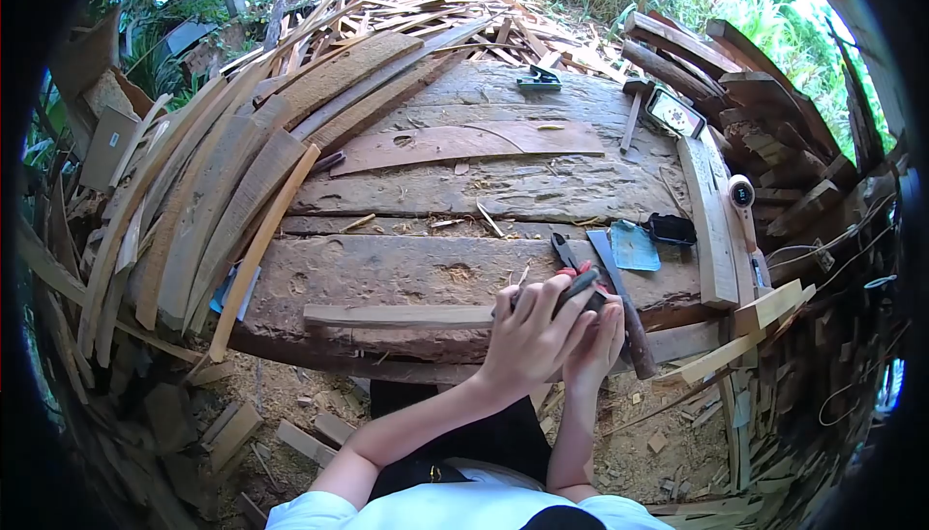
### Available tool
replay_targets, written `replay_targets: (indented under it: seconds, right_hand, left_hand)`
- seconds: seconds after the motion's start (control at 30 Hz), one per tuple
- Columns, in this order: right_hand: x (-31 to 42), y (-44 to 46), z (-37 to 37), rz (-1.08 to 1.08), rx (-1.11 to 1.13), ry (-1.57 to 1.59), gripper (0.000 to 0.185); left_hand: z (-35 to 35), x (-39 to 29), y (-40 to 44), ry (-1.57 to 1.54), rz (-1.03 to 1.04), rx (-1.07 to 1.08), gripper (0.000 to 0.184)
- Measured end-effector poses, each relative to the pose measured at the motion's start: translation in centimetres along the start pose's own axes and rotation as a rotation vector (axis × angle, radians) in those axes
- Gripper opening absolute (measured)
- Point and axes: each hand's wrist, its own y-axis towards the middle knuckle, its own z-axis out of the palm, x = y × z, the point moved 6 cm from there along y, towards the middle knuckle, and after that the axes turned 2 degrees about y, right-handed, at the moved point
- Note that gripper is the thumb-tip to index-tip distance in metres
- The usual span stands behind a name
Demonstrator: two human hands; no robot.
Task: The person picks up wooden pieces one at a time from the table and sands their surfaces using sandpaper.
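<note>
My left hand (pixel 532 332) is closed, its fingers curled around a dark, rounded object (pixel 579 290) of a kind I cannot make out. My right hand (pixel 595 341) meets it from the right, fingers bent against the same object, partly hidden behind the left. Just beyond my knuckles lie pliers (pixel 562 250) with dark jaws and red on the handles. A flat-bladed tool with a brown wooden handle (pixel 639 341) rests beside my right hand. Left of my hands, a narrow wooden strip (pixel 397 316) lies along the near edge of the worn wooden bench (pixel 368 264).
Long curved boards (pixel 218 201) are stacked at left. A thin board (pixel 464 147), a green-black tool (pixel 539 79), a hammer (pixel 634 109) and a phone-like device (pixel 675 114) lie farther back. Blue sheet (pixel 634 245) and black pouch (pixel 671 229) sit right. Wood scraps cover the ground.
</note>
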Motion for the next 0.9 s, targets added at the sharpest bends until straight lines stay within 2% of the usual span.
replay_targets:
  seconds: [0.07,0.1,0.17,0.3,0.37,0.43,0.5,0.57,0.67,0.73,0.8,0.87,0.9]
  right_hand:
    - [0.1,-0.1,0.1,0.001,0.286,-0.060,0.033]
    - [0.5,-0.1,0.5,-0.020,0.326,-0.106,0.034]
    - [0.4,-0.2,0.5,-0.009,0.338,-0.105,0.035]
    - [0.4,-0.2,0.8,-0.015,0.334,-0.151,0.041]
    - [0.3,-0.2,0.8,-0.021,0.351,-0.144,0.041]
    - [0.1,-0.2,0.9,-0.027,0.365,-0.115,0.039]
    - [0.1,-0.4,1.1,-0.021,0.357,-0.103,0.039]
    - [0.2,-0.4,1.2,-0.019,0.355,-0.100,0.038]
    - [-0.2,-0.3,1.5,-0.001,0.425,-0.097,0.036]
    - [-0.6,0.6,-0.1,-0.134,0.152,-0.061,0.034]
    - [0.3,0.9,-0.6,-0.133,0.161,-0.057,0.033]
    - [0.9,0.2,0.4,-0.027,0.296,-0.093,0.034]
    - [0.5,0.0,0.7,0.028,0.213,-0.069,0.035]
  left_hand:
    - [-0.5,0.9,-0.4,0.003,-0.013,-0.019,0.027]
    - [-0.9,1.7,-0.8,0.019,-0.029,-0.025,0.024]
    - [-2.2,3.1,-1.6,0.081,-0.052,-0.037,0.014]
    - [-4.8,7.5,-4.1,0.190,-0.056,-0.068,0.015]
    - [-6.2,9.8,-5.0,0.246,-0.165,-0.086,0.014]
    - [-6.5,10.0,-5.0,0.252,-0.185,-0.082,0.013]
    - [-6.5,8.9,-4.6,0.209,-0.210,-0.067,0.012]
    - [-4.7,6.4,-3.9,0.152,-0.141,-0.046,0.012]
    - [-1.9,1.8,-2.2,0.093,-0.079,-0.019,0.020]
    - [-0.2,-0.9,-1.7,0.142,0.080,-0.021,0.029]
    - [0.4,-0.9,-2.0,0.145,0.076,-0.012,0.031]
    - [0.5,-0.2,-2.2,0.152,0.073,0.003,0.033]
    - [0.2,0.7,-2.5,0.157,0.046,0.020,0.032]
